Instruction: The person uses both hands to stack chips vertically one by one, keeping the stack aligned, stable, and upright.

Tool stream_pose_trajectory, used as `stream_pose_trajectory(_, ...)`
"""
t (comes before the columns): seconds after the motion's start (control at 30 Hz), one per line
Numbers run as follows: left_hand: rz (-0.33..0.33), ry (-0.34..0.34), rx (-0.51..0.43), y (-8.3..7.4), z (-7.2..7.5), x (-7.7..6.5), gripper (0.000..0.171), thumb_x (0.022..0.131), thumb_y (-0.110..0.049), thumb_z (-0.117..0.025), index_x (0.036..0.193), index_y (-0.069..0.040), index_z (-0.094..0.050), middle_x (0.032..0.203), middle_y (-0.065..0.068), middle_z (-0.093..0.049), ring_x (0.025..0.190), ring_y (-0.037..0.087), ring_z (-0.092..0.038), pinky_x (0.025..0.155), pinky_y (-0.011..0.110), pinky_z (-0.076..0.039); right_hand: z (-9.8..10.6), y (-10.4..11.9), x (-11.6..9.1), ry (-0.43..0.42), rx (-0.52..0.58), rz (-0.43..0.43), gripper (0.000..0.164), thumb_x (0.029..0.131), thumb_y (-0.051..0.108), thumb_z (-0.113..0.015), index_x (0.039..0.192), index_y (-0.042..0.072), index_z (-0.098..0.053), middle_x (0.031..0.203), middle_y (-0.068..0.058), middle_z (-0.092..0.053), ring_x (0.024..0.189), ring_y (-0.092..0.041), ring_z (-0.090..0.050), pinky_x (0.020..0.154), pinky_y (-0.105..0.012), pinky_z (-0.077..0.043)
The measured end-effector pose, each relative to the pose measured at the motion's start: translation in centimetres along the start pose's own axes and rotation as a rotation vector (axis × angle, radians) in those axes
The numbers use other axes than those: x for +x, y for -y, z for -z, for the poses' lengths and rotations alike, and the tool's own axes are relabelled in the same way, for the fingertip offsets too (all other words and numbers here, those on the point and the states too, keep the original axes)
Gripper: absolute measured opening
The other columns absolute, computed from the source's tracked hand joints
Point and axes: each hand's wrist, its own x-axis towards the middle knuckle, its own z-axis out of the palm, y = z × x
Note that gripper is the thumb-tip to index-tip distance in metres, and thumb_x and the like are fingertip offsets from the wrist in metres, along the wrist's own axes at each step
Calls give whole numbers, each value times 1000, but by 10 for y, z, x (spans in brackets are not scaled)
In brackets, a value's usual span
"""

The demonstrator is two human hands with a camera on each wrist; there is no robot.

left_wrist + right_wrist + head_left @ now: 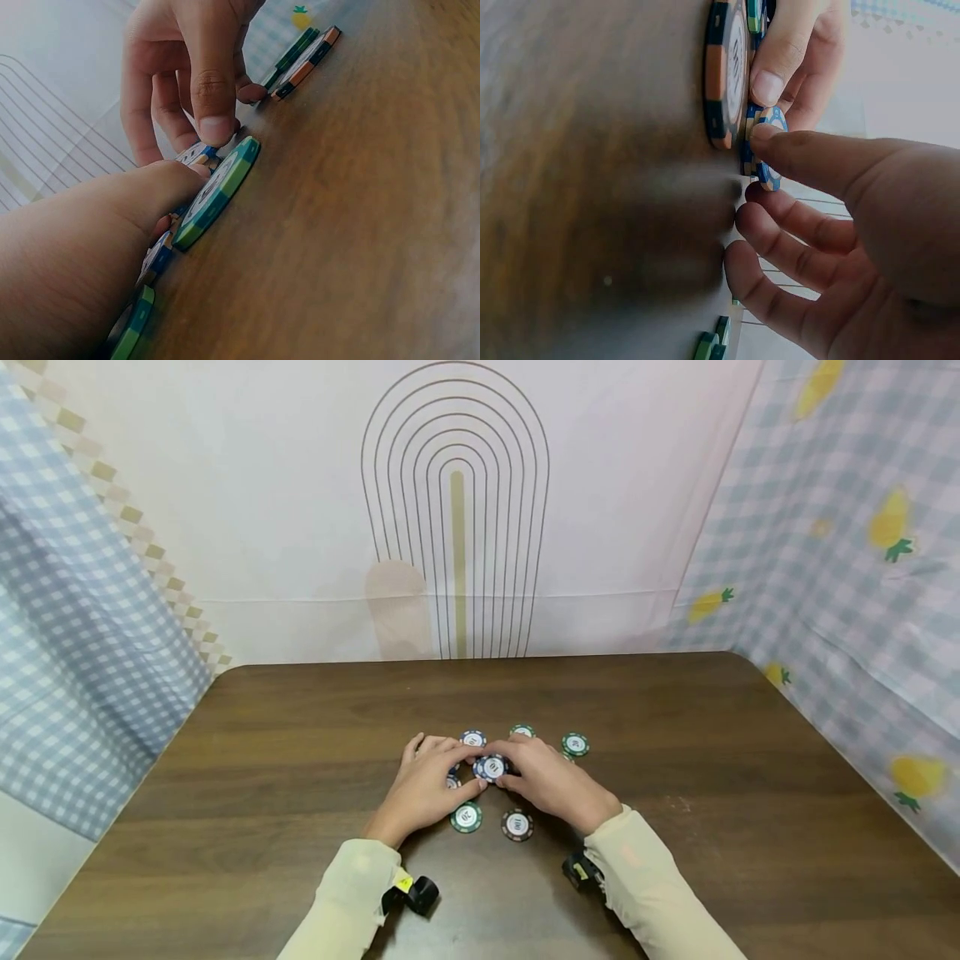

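Blue-and-white poker chips point(492, 767) lie overlapping between the two hands. My right hand point(551, 781) pinches the upper blue chip point(772, 150), its thumb at the near edge and index finger at the far side. From the left, my left hand point(427, 781) holds the lower blue chip point(746, 142) between thumb and index finger; its fingertips are partly hidden. A green chip point(467, 817) lies just in front of the left thumb. Beside it is a black-and-orange chip point(517, 825). Another blue chip point(472, 738) sits behind the fingers.
Past the right hand lie green chips, one at the far right point(575, 744) and one half hidden behind the knuckles point(522, 731). More blue chips point(453, 782) show under the left hand. The brown wooden table point(300, 710) meets a patterned cloth point(300, 527) at its back edge.
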Motion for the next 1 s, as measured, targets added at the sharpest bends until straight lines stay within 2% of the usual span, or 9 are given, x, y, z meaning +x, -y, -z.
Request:
stream_pose_trajectory(0.3, 2, -15, -7, 0, -1, 0, 45, 95, -40, -76, 136, -23, -72, 128, -3, -72, 129, 25, -55, 126, 64, -12, -1, 1, 1, -20, 9, -13, 38, 99, 9, -74, 137, 8, -68, 131, -10, -69, 121, -25, -65, 102, -45, -55)
stream_pose_trajectory(0.6, -6, -24, -16, -1, -1, 1, 43, 95, -39, -77, 134, -21, -73, 131, 1, -72, 127, 26, -56, 124, 66, -15, -3, 1, 3, -30, 28, -43, 29, 99, 7, -73, 128, 3, -71, 122, -9, -72, 114, -21, -68, 95, -40, -57)
stream_pose_trajectory(1.0, 4, -11, -20, 0, 0, 0, 45, 96, -39, -77, 136, -21, -71, 129, 0, -72, 129, 27, -55, 126, 64, -12, -4, 1, 1, -31, 5, -21, 34, 100, 9, -73, 134, 7, -69, 128, -8, -70, 120, -23, -66, 100, -41, -56)
